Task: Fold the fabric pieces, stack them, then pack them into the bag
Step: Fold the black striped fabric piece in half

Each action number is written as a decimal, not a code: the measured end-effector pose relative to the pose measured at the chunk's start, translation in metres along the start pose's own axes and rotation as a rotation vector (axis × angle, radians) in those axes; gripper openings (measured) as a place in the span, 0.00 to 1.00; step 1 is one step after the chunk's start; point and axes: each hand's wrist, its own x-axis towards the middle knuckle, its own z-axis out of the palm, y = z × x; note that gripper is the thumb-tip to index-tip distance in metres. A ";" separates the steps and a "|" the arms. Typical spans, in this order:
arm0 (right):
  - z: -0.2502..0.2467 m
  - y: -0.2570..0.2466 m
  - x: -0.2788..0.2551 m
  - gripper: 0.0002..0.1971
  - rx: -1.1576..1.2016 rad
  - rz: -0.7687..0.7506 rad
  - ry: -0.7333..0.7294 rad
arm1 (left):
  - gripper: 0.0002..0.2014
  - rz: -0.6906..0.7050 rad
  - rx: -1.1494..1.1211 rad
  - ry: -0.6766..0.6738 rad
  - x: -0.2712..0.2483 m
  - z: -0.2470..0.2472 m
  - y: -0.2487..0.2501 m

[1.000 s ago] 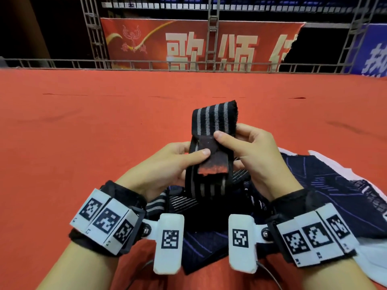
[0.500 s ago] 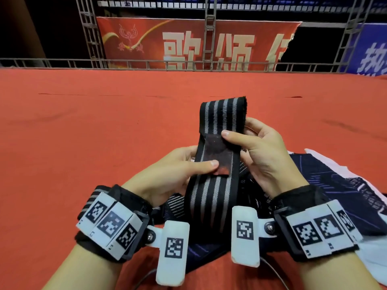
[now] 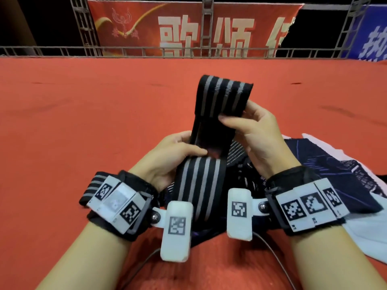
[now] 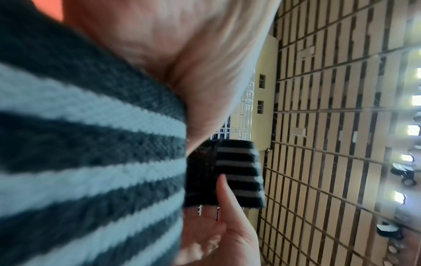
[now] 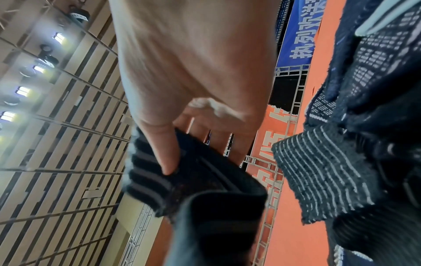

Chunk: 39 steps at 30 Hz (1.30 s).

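A long black strap with grey stripes (image 3: 222, 95) is held up above the red carpet in the head view. My right hand (image 3: 249, 130) pinches its folded upper part, thumb on the near face. My left hand (image 3: 178, 151) grips the lower part, thumb pressed across the dark patch just above the striped section (image 3: 201, 185). The left wrist view shows the striped strap (image 4: 91, 162) close up with my right thumb on its far fold (image 4: 239, 172). In the right wrist view my right thumb lies on the strap (image 5: 196, 180). A dark patterned fabric piece (image 3: 335, 170) lies under my right wrist.
A white fabric piece (image 3: 372, 233) lies under the dark one at the right. The red carpet (image 3: 83, 114) stretches ahead to a metal railing (image 3: 188, 53) with a red banner behind. A thin cable (image 3: 274, 254) runs near my right forearm.
My right hand has lifted the strap's upper fold higher and farther away, lengthening it. My left thumb slid down as more striped length showed below. The dark patch between my thumbs has stretched out.
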 end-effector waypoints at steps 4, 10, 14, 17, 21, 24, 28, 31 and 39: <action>0.006 0.001 0.000 0.14 0.019 -0.021 -0.075 | 0.15 -0.011 -0.201 0.105 0.007 0.000 -0.001; 0.003 0.002 -0.003 0.15 -0.033 -0.014 -0.189 | 0.16 -0.151 -0.819 -0.064 0.011 -0.017 0.003; 0.004 0.004 -0.004 0.15 -0.050 0.000 -0.271 | 0.31 -0.195 -0.925 -0.186 0.008 -0.023 0.005; 0.005 0.006 -0.006 0.16 -0.066 0.029 -0.324 | 0.17 -0.142 -0.900 -0.075 0.002 -0.019 0.006; 0.004 0.007 -0.009 0.13 -0.235 0.055 -0.460 | 0.14 -0.094 -0.698 0.060 0.000 -0.020 0.006; 0.007 0.011 -0.006 0.23 -0.340 0.059 -0.414 | 0.17 -0.081 -0.626 0.076 -0.001 -0.025 0.009; 0.024 0.007 -0.007 0.17 0.056 0.230 -0.226 | 0.15 0.065 -0.677 0.142 0.001 -0.025 0.018; 0.030 0.002 -0.014 0.21 -0.150 0.381 -0.380 | 0.15 0.226 -0.677 0.171 0.003 -0.025 0.022; 0.028 0.014 -0.011 0.12 -0.091 0.456 -0.316 | 0.18 0.137 -0.432 0.081 -0.003 -0.031 0.017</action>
